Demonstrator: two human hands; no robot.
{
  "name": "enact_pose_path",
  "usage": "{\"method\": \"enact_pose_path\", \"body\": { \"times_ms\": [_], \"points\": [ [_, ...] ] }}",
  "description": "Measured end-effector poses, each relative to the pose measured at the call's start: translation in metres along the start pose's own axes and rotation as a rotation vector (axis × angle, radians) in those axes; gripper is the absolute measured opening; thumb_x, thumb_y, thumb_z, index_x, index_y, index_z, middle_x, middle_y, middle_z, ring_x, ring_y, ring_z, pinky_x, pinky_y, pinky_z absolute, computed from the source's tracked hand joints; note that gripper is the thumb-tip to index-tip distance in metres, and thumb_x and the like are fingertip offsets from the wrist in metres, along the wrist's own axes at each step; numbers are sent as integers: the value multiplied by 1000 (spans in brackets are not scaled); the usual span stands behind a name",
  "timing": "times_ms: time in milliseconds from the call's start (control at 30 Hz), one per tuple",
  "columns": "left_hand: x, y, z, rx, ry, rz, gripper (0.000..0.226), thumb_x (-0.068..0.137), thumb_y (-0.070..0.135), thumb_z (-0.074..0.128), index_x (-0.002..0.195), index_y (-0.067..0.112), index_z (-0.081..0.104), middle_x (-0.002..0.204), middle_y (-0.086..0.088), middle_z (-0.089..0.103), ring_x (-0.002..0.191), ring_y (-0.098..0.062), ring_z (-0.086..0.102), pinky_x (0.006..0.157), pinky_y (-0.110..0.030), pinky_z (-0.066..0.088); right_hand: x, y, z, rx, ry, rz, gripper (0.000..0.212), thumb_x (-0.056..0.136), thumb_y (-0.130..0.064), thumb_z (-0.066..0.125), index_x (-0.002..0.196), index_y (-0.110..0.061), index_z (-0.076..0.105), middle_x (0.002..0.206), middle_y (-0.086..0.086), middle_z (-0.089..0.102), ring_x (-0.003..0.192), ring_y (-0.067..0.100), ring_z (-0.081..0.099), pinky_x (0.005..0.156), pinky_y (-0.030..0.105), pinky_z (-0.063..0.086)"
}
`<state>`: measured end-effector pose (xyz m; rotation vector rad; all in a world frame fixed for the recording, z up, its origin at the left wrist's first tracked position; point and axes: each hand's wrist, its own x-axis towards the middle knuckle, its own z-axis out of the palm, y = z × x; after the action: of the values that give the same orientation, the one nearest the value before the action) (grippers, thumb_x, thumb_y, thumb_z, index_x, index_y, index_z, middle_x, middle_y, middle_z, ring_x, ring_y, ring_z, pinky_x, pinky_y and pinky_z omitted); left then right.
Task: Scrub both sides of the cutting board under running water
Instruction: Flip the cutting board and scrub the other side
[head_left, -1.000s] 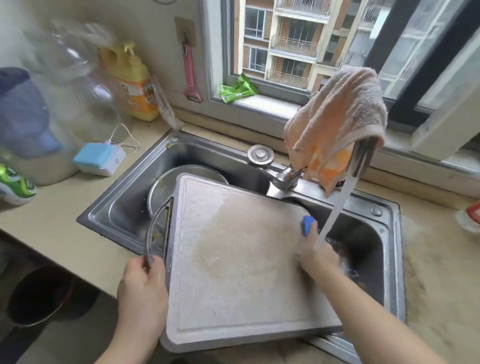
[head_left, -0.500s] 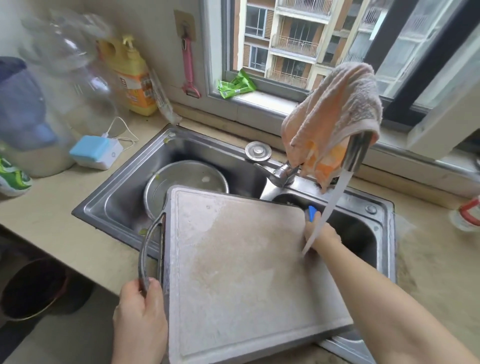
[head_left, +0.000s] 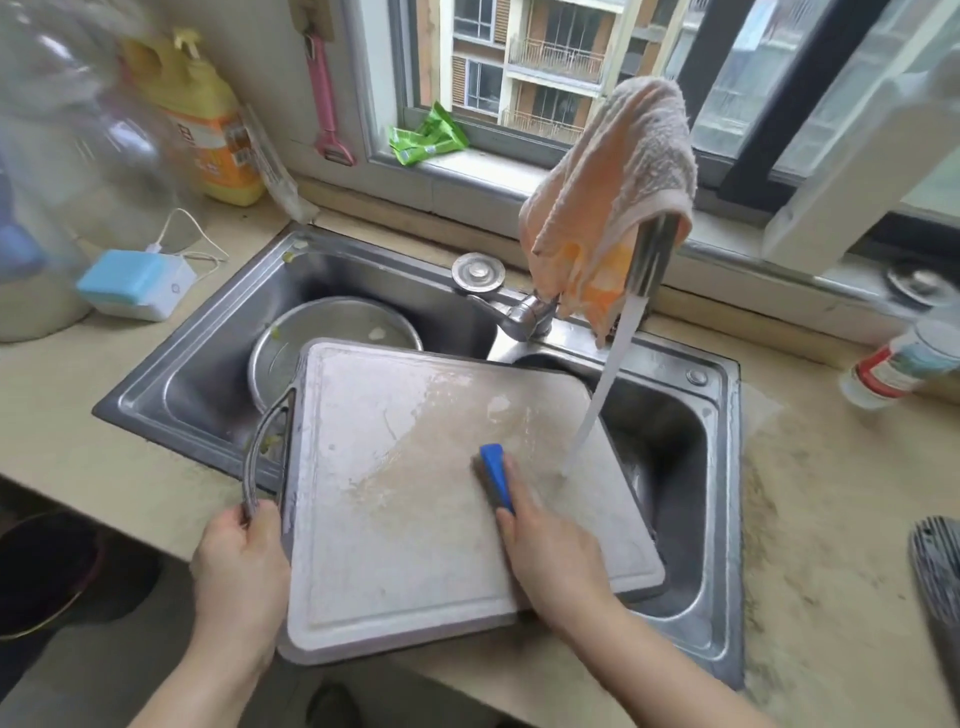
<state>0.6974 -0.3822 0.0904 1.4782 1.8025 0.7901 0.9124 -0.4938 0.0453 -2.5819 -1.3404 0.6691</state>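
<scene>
Cutting board (head_left: 415, 493) overhanging sink (head_left: 727, 519) rim

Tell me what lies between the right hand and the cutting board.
In the head view, a blue sponge lies under the right hand, pressed onto the wet cutting board.

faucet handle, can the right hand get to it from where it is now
Probably yes. The right hand grips the blue scrubber on the cutting board; the faucet handle stands beyond the board with nothing between, the hanging towel off to its side.

No legible text (yellow bottle (head_left: 200, 111) label blurred)
</scene>
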Motion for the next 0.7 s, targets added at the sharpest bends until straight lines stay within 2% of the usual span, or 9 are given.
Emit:
{"method": "enact_pose_path", "body": {
  "times_ms": [100, 167, 267, 333, 400, 500, 600, 633, 700],
  "points": [
    [2, 3, 2, 1, 5, 18, 29, 94, 23, 42, 77, 3, 54, 66, -3, 52, 60, -16, 44, 50, -30, 29, 8, 90, -23, -71, -20, 409, 59, 99, -39, 23, 149, -36, -9, 114, 11, 63, 98, 31, 59, 79, 38, 42],
    [1, 5, 3, 4, 13, 29, 29, 95, 22, 41, 78, 2, 53, 65, -2, 50, 59, -13, 43, 49, -27, 28, -2, 104, -24, -81, -17, 524, 59, 100, -36, 22, 150, -29, -8, 118, 11, 61, 102, 30, 58, 81, 37, 41],
    [-2, 7, 5, 9, 21, 36, 29, 95, 19, 41, 77, 0, 52, 62, -2, 45, 57, -12, 40, 52, -25, 29, -30, 56, -2, -84, 23, 422, 62, 99, -38, 24, 149, -32, -13, 106, 9, 65, 92, 29, 61, 70, 35, 38],
    [-2, 7, 6, 0, 9, 25, 30, 95, 19, 40, 78, -3, 53, 62, -6, 47, 56, -15, 41, 51, -26, 30, -45, -4, 10, -63, 40, 246, 67, 99, -40, 29, 146, -34, -18, 97, 8, 67, 87, 29, 63, 66, 36, 35],
    [0, 6, 5, -6, -4, 11, 31, 94, 18, 41, 79, -5, 54, 66, -12, 51, 59, -24, 45, 51, -35, 30, -56, -66, 17, -38, 13, 41, 71, 99, -36, 34, 145, -34, -20, 95, 10, 65, 86, 31, 63, 64, 37, 32],
    [8, 5, 4, -44, -27, 3, 30, 92, 16, 42, 77, -7, 53, 73, -19, 54, 71, -30, 48, 60, -35, 31, -79, -130, 22, 63, -61, -188, 74, 98, -31, 39, 145, -35, -18, 94, 19, 62, 80, 36, 62, 61, 37, 30],
    [15, 9, 4, -65, -34, 19, 29, 91, 14, 45, 70, -6, 50, 65, -15, 49, 65, -26, 42, 58, -34, 29, -92, -108, 29, 81, 126, -246, 68, 93, -40, 37, 146, -41, -6, 74, 15, 63, 60, 31, 63, 53, 32, 30],
    [16, 9, 4, -73, -32, 17, 29, 91, 14, 45, 70, -5, 49, 62, -12, 46, 62, -25, 40, 56, -34, 29, -93, -86, 29, 52, 124, -199, 69, 93, -42, 34, 143, -47, -12, 76, 13, 65, 63, 31, 63, 55, 33, 32],
    [16, 7, 4, -95, -36, 6, 27, 91, 15, 45, 71, -3, 49, 60, -7, 44, 59, -21, 37, 49, -28, 31, -87, -19, 19, 49, 73, 31, 69, 96, -38, 30, 135, -53, -25, 91, 14, 67, 80, 33, 63, 64, 38, 38]
  ]
}}
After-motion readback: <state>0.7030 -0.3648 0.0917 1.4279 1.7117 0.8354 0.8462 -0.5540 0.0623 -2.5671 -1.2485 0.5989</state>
